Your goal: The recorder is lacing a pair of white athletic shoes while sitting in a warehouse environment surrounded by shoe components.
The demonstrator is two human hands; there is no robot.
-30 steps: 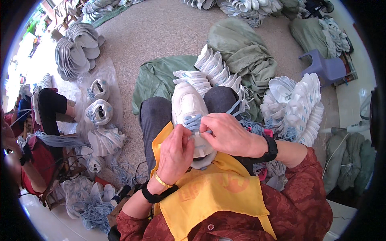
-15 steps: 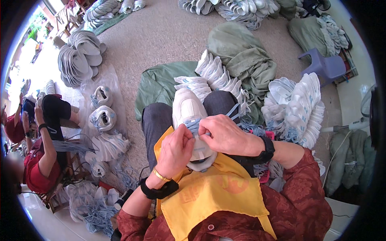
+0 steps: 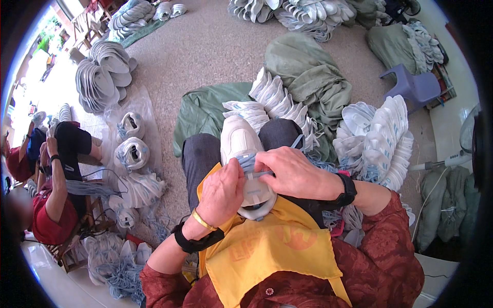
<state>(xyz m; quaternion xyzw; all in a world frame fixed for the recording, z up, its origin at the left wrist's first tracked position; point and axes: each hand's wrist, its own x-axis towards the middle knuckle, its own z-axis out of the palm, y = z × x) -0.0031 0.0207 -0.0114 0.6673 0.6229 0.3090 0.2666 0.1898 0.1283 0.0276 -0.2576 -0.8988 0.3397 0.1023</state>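
1. Far left of the person's knees, two white shoes point(image 3: 132, 154) stand on a clear plastic sheet point(image 3: 145, 100); blue lacing shows on them, but too small to judge how complete it is.
2. The left hand point(image 3: 221, 196) has its fingertips drawn together, pinching the blue lace near the shoe's left edge.
3. The white shoe point(image 3: 239, 139) rests between the knees, toe pointing away, its opening toward the yellow apron point(image 3: 280, 241). The toe is rounded, pale and smooth.
4. The blue lace point(image 3: 247, 163) crosses the front in flat rows, so the lacing seems partway along: lower rows are in, while the top near the pale tongue point(image 3: 257, 192) shows no crossing and looks left to do. No bow is visible.
5. The right hand point(image 3: 296, 173) is curled, thumb and forefinger gripping the lace; a loose length point(image 3: 298, 140) sticks up beyond it.
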